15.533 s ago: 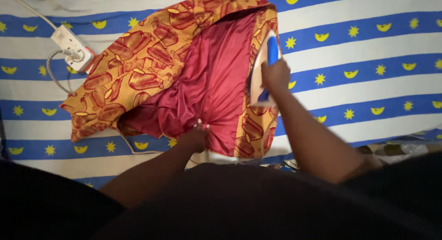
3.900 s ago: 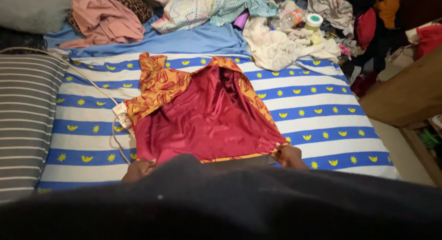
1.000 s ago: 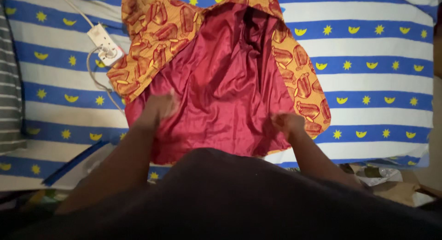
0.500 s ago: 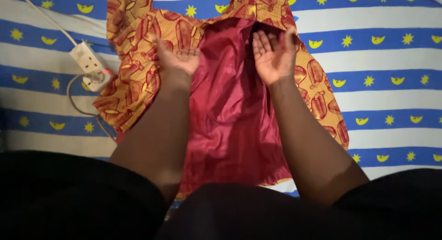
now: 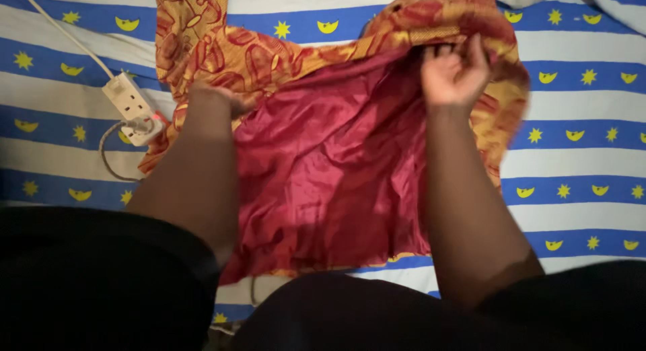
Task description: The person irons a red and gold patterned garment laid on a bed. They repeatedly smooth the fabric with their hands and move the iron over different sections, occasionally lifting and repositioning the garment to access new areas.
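There is a single view, from a camera worn on the person's head. It looks steeply down and forward over the person's dark-clothed body, which fills the bottom edge, onto the bed point(image 5: 585, 156) close below. It sits near enough that the two forearms run up from the lower edge to the left hand point(image 5: 214, 98) and right hand point(image 5: 452, 74) in the upper half. The garment point(image 5: 323, 162) fills the middle, and the power strip point(image 5: 131, 102) lies at upper left.
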